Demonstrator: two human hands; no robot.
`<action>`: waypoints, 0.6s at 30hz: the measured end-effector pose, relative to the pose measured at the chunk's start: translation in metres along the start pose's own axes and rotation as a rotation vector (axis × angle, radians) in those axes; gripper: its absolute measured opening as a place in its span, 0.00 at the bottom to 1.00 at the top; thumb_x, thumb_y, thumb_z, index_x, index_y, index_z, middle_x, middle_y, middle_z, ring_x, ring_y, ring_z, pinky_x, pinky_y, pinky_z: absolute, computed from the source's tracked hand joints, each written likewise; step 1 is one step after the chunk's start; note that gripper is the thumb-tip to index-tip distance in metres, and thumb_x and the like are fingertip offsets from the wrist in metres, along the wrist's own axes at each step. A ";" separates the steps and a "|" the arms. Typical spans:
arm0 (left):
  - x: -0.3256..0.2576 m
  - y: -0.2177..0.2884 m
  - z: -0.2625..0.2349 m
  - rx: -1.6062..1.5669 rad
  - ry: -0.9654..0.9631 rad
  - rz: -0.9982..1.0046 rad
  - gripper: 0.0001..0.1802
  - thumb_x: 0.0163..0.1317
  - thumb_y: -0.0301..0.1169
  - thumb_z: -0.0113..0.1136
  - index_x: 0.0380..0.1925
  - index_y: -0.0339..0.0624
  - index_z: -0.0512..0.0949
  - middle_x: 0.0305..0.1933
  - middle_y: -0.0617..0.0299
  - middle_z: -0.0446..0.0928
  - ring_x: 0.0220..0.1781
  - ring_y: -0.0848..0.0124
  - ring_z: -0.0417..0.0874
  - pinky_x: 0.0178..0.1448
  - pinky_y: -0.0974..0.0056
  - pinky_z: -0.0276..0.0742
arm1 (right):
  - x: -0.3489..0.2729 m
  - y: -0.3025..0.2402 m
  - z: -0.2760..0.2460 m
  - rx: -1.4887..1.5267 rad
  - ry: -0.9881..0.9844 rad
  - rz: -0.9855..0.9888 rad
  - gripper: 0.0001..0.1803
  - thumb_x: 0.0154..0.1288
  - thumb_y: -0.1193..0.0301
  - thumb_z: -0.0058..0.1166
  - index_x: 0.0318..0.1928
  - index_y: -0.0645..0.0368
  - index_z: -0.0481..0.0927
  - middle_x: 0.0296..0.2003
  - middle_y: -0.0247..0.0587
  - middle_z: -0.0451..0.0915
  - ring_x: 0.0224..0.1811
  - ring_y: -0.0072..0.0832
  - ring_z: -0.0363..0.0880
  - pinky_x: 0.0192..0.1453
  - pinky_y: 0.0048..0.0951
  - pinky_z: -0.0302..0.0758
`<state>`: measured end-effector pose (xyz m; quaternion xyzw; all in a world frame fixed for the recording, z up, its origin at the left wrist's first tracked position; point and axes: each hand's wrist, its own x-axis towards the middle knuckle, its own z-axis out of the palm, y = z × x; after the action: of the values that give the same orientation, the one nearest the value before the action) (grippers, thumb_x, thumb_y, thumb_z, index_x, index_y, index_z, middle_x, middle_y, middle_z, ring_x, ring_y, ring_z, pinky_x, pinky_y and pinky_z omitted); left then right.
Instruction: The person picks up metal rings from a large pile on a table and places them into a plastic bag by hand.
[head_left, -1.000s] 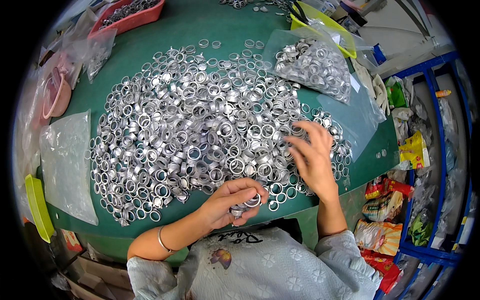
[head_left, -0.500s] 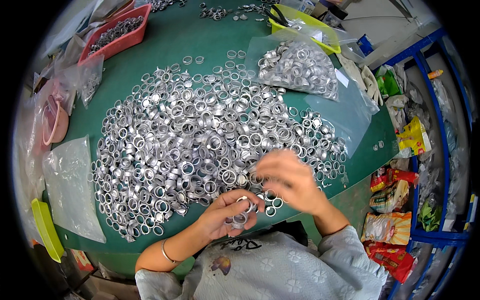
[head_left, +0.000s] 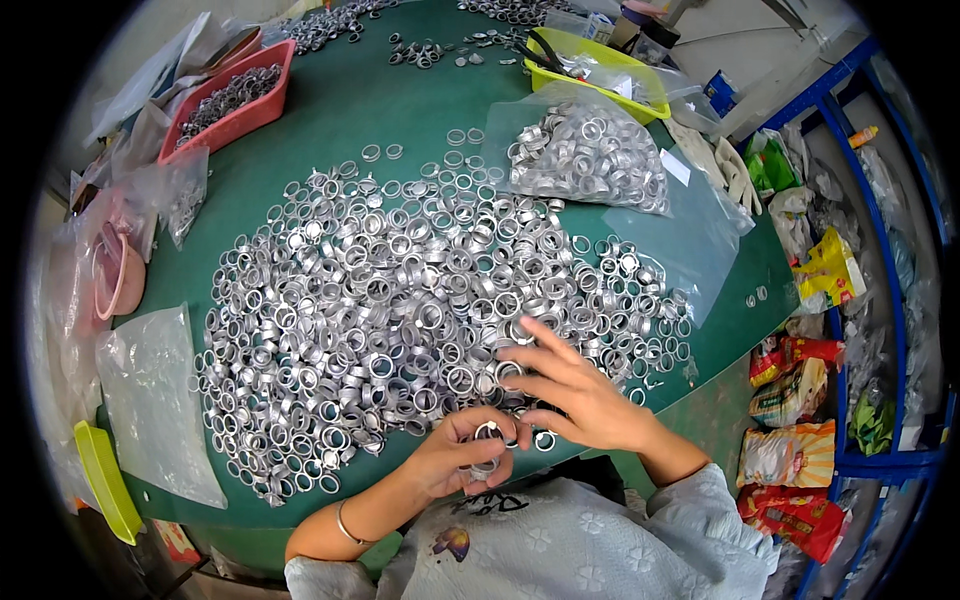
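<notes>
A broad heap of small silver metal rings [head_left: 390, 300] covers the middle of the green table. At its near edge, my left hand [head_left: 455, 456] is closed around a few metal rings [head_left: 484, 468], partly hidden by the fingers. My right hand [head_left: 585, 395] is just to the right, with its fingers spread over the near right edge of the heap. Nothing shows in its grip. Its thumb comes close to the left hand's fingertips; whether they touch I cannot tell.
A clear bag of rings [head_left: 590, 150] lies at the far right, before a yellow-green basket [head_left: 600, 52]. At the far left stands a red tray [head_left: 235, 120] of small metal parts. An empty plastic bag [head_left: 160, 400] and a yellow-green tray [head_left: 105, 480] lie near left. Blue shelving [head_left: 850, 180] stands right.
My right hand was blurred with motion; now its fingers are spread and still. The left hand keeps hold of its rings. The whole view has shifted slightly.
</notes>
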<state>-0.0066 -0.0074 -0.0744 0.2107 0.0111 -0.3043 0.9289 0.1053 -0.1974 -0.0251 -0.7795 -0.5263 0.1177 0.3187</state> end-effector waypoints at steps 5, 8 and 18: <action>0.000 0.000 -0.002 -0.025 0.002 0.007 0.06 0.62 0.29 0.57 0.39 0.43 0.73 0.46 0.52 0.70 0.25 0.73 0.75 0.16 0.77 0.61 | 0.001 0.029 -0.016 0.179 0.378 0.150 0.11 0.56 0.77 0.57 0.41 0.63 0.79 0.44 0.44 0.78 0.52 0.39 0.73 0.55 0.38 0.68; 0.002 0.000 -0.001 -0.015 -0.017 0.009 0.06 0.62 0.28 0.57 0.38 0.42 0.73 0.46 0.51 0.70 0.24 0.73 0.75 0.15 0.76 0.61 | 0.022 0.041 -0.024 -0.135 0.566 0.260 0.06 0.56 0.76 0.57 0.35 0.63 0.80 0.39 0.40 0.79 0.43 0.39 0.75 0.52 0.35 0.68; 0.001 -0.001 -0.002 0.000 0.002 0.044 0.06 0.62 0.27 0.57 0.38 0.41 0.72 0.45 0.51 0.69 0.22 0.75 0.72 0.15 0.77 0.62 | 0.006 0.037 -0.037 -0.302 0.492 0.276 0.07 0.53 0.75 0.60 0.33 0.62 0.78 0.40 0.41 0.77 0.45 0.39 0.75 0.50 0.34 0.69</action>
<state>-0.0062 -0.0082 -0.0770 0.2111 0.0073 -0.2836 0.9354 0.1549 -0.2146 -0.0191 -0.8871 -0.3344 -0.1117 0.2979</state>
